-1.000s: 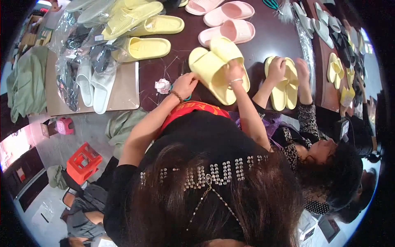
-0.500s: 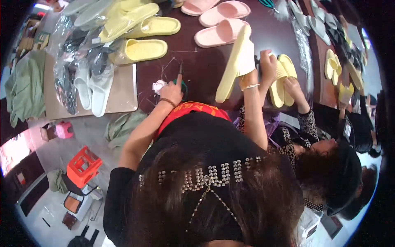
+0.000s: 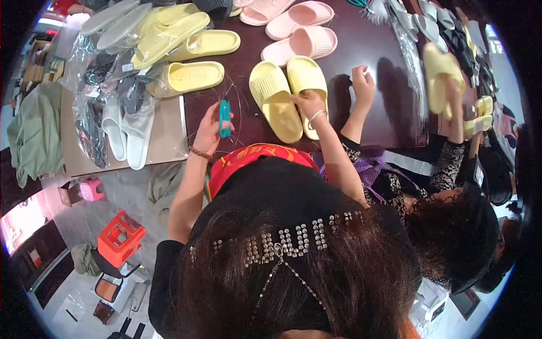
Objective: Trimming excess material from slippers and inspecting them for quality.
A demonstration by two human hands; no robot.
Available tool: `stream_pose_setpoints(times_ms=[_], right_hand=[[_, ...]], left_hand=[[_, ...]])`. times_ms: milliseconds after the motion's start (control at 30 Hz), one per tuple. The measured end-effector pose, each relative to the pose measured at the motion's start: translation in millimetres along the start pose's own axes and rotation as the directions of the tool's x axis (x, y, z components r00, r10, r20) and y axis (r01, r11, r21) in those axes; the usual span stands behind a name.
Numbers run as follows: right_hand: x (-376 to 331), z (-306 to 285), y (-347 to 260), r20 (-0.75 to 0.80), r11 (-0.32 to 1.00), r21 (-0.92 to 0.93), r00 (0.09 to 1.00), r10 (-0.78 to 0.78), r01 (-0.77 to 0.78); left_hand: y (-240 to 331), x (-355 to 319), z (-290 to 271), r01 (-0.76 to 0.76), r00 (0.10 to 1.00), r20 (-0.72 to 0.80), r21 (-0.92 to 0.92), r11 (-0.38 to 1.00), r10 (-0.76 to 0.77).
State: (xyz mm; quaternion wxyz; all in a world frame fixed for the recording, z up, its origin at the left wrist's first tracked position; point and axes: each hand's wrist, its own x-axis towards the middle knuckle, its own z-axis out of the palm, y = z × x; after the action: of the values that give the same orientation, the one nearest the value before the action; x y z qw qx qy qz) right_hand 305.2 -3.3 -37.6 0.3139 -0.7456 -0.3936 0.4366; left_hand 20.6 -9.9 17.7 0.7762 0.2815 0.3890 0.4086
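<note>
— There, the pair of yellow slides [image 3: 289, 96] is back down flat on the dark table [image 3: 389, 85], side by side; half a second ago one was held up on edge.

— So the right hand [image 3: 307, 103] has let go?

— Nearly. Fingers loose, resting on the heel of the nearer slide, not gripping it.

— And the left hand [image 3: 212, 127]?

— It's picked up a small teal cutter [image 3: 224, 117], fist closed round it, upright, just left of the slides. Thin plastic loops lie beneath. Looks like trimming comes next, I'd say.

— The neighbour?

— The co-worker's hand [image 3: 363, 85] rests on the table beside the pair.
</note>
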Motion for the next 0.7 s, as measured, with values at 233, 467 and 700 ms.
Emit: stream_pose_setpoints(times_ms=[233, 467, 700], right_hand=[[-33.6, 4.3, -23.2, -0.146, 0.675, -0.733, 0.95, -0.278, 0.085], [-13.8, 25.2, -32.1, -0.012, 0.75, -0.636, 0.97, -0.244, 0.181], [64.9, -127.7, -42.1, -0.252, 0.777, -0.467, 0.779, -0.574, 0.422]], left_hand=[[-23.7, 7.3, -19.8, 0.004, 0.966, -0.187, 0.705, 0.709, 0.18], [-15.8, -10.2, -8.1, -0.088, 0.947, -0.052, 0.906, 0.413, 0.316], [-6.7, -22.0, -34.5, -0.027, 0.899, -0.24, 0.805, 0.593, 0.367]])
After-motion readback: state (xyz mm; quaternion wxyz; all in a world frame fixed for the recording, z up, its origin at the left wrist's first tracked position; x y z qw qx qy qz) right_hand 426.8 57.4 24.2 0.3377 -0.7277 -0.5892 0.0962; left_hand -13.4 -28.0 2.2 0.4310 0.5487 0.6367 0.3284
